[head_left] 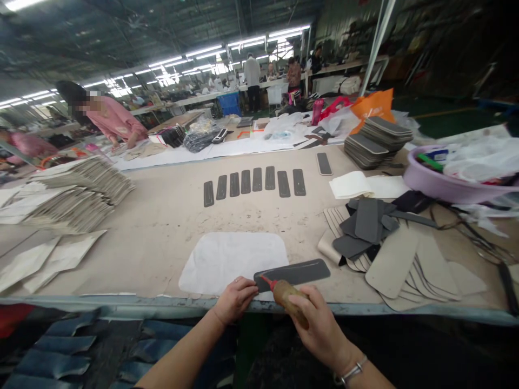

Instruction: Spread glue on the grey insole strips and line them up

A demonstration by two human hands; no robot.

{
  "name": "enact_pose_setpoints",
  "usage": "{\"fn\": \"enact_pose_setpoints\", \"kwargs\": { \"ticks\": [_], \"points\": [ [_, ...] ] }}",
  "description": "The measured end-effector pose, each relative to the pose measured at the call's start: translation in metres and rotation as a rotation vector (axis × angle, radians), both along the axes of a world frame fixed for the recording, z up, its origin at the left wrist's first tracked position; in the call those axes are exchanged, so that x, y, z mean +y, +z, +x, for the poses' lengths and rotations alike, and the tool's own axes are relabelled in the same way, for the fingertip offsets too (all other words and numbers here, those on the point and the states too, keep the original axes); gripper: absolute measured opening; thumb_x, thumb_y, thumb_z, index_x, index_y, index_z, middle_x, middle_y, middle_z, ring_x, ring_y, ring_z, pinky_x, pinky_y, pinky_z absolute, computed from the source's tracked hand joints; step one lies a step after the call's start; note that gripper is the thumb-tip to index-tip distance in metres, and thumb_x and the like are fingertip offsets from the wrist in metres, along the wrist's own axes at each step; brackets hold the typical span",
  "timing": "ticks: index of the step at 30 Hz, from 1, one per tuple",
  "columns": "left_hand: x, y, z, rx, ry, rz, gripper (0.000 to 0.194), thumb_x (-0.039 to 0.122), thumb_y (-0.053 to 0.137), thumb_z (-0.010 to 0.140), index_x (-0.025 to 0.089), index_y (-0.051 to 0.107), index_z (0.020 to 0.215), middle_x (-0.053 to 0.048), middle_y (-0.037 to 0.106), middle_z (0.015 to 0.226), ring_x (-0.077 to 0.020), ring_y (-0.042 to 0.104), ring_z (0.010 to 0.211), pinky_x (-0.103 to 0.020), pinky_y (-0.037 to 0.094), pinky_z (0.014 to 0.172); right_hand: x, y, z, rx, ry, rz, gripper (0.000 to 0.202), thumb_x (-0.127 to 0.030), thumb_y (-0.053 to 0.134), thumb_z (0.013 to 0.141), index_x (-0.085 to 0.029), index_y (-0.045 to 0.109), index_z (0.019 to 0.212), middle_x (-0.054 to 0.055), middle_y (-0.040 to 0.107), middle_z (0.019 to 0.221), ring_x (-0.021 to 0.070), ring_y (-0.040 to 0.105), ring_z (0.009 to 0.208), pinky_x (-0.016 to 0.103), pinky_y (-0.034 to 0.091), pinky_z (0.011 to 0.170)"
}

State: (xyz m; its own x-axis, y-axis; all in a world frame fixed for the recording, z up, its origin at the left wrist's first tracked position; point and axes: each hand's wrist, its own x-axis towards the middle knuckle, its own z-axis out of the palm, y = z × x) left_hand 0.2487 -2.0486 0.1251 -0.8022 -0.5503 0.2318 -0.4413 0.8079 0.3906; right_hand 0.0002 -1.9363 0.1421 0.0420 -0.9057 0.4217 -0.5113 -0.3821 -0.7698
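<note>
My right hand (322,324) is wrapped round a brownish squeeze glue bottle (288,302), whose red nozzle points down onto a long dark grey strip (304,271) with rounded ends. A thin shiny line runs along the strip's face. My left hand (237,299) pinches the strip's left end at the table's front edge. Under the strip's left part lies a white sheet (233,259). Farther back, several small dark grey pieces (245,182) stand in a row, with similar line marks on them. Another small piece (324,163) with a pale border lies to their right.
Stacks of pale panels (81,189) sit at the left. On the right are loose grey and beige pieces (391,259), a pile of grey pads (375,143) and a purple basin (425,181). A co-worker in pink (115,121) leans over the far left side.
</note>
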Motion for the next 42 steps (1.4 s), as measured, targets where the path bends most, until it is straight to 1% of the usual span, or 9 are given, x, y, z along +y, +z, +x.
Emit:
{"fn": "enact_pose_setpoints", "kwargs": {
  "ticks": [5, 13, 20, 26, 30, 33, 38, 40, 42],
  "points": [
    [0.0, 0.001, 0.001, -0.007, -0.004, 0.0, 0.02, 0.015, 0.05, 0.089, 0.019, 0.064, 0.104, -0.007, 0.064, 0.099, -0.0152, 0.057, 0.088, -0.029, 0.051, 0.079, 0.0, -0.007, 0.007, -0.003, 0.063, 0.031, 0.045, 0.002, 0.049, 0.078, -0.021, 0.047, 0.117, 0.009, 0.041, 0.109, 0.0196, 0.044, 0.099, 0.037, 0.048, 0.086],
    [-0.001, 0.0, 0.0, -0.006, -0.021, 0.019, 0.022, 0.015, 0.049, 0.09, 0.019, 0.062, 0.107, -0.009, 0.064, 0.098, -0.0161, 0.058, 0.087, -0.033, 0.051, 0.079, 0.02, 0.001, 0.001, 0.021, 0.049, 0.057, 0.041, -0.001, 0.049, 0.08, -0.022, 0.047, 0.115, 0.009, 0.043, 0.104, 0.0187, 0.047, 0.092, 0.035, 0.051, 0.08],
    [-0.003, 0.001, -0.001, 0.031, -0.035, 0.011, 0.021, 0.013, 0.051, 0.089, 0.018, 0.062, 0.105, -0.008, 0.063, 0.097, -0.0155, 0.058, 0.087, -0.031, 0.051, 0.078, 0.041, 0.001, -0.036, 0.08, -0.164, 0.105, 0.034, -0.007, 0.051, 0.084, -0.022, 0.049, 0.114, 0.01, 0.044, 0.106, 0.0192, 0.051, 0.094, 0.036, 0.053, 0.081],
    [-0.004, 0.003, -0.003, 0.048, -0.055, -0.003, 0.02, 0.012, 0.052, 0.088, 0.018, 0.062, 0.104, -0.008, 0.063, 0.097, -0.0153, 0.058, 0.087, -0.029, 0.052, 0.077, 0.054, -0.015, -0.075, 0.202, -0.437, 0.054, 0.031, -0.016, 0.057, 0.084, -0.021, 0.05, 0.114, 0.012, 0.045, 0.109, 0.0241, 0.051, 0.101, 0.043, 0.054, 0.084],
    [-0.005, 0.001, -0.001, 0.028, -0.048, 0.005, 0.02, 0.014, 0.05, 0.089, 0.018, 0.063, 0.104, -0.008, 0.063, 0.097, -0.0152, 0.059, 0.087, -0.029, 0.053, 0.078, 0.057, -0.018, -0.082, 0.261, -0.503, 0.035, 0.032, -0.018, 0.058, 0.084, -0.021, 0.05, 0.115, 0.013, 0.045, 0.11, 0.0262, 0.05, 0.102, 0.047, 0.053, 0.083],
    [-0.005, 0.002, -0.001, 0.027, -0.04, -0.002, 0.02, 0.015, 0.05, 0.089, 0.018, 0.063, 0.103, -0.008, 0.063, 0.097, -0.0152, 0.06, 0.086, -0.03, 0.053, 0.077, 0.052, -0.01, -0.068, 0.248, -0.431, -0.012, 0.035, -0.011, 0.055, 0.082, -0.022, 0.05, 0.116, 0.012, 0.044, 0.11, 0.0252, 0.049, 0.101, 0.045, 0.053, 0.081],
    [-0.004, 0.003, -0.002, 0.023, -0.042, 0.008, 0.02, 0.012, 0.052, 0.087, 0.018, 0.062, 0.104, -0.008, 0.063, 0.097, -0.0149, 0.058, 0.087, -0.028, 0.052, 0.078, 0.028, 0.004, -0.028, 0.155, -0.152, -0.087, 0.04, -0.002, 0.049, 0.079, -0.021, 0.051, 0.115, 0.009, 0.046, 0.104, 0.0184, 0.049, 0.091, 0.034, 0.051, 0.077],
    [-0.004, 0.003, -0.002, 0.023, -0.044, 0.022, 0.021, 0.011, 0.052, 0.087, 0.018, 0.061, 0.105, -0.007, 0.062, 0.098, -0.0149, 0.057, 0.087, -0.028, 0.051, 0.078, 0.022, 0.005, -0.018, 0.156, -0.078, -0.089, 0.038, -0.003, 0.047, 0.079, -0.021, 0.053, 0.113, 0.008, 0.048, 0.099, 0.0172, 0.049, 0.087, 0.031, 0.05, 0.075],
    [-0.004, 0.003, -0.002, 0.027, -0.047, 0.029, 0.022, 0.01, 0.053, 0.087, 0.019, 0.06, 0.106, -0.007, 0.062, 0.098, -0.015, 0.057, 0.087, -0.029, 0.051, 0.077, 0.022, 0.003, -0.017, 0.17, -0.049, -0.073, 0.037, -0.002, 0.046, 0.079, -0.021, 0.053, 0.112, 0.008, 0.049, 0.097, 0.0169, 0.048, 0.085, 0.031, 0.049, 0.073]
  ]
}}
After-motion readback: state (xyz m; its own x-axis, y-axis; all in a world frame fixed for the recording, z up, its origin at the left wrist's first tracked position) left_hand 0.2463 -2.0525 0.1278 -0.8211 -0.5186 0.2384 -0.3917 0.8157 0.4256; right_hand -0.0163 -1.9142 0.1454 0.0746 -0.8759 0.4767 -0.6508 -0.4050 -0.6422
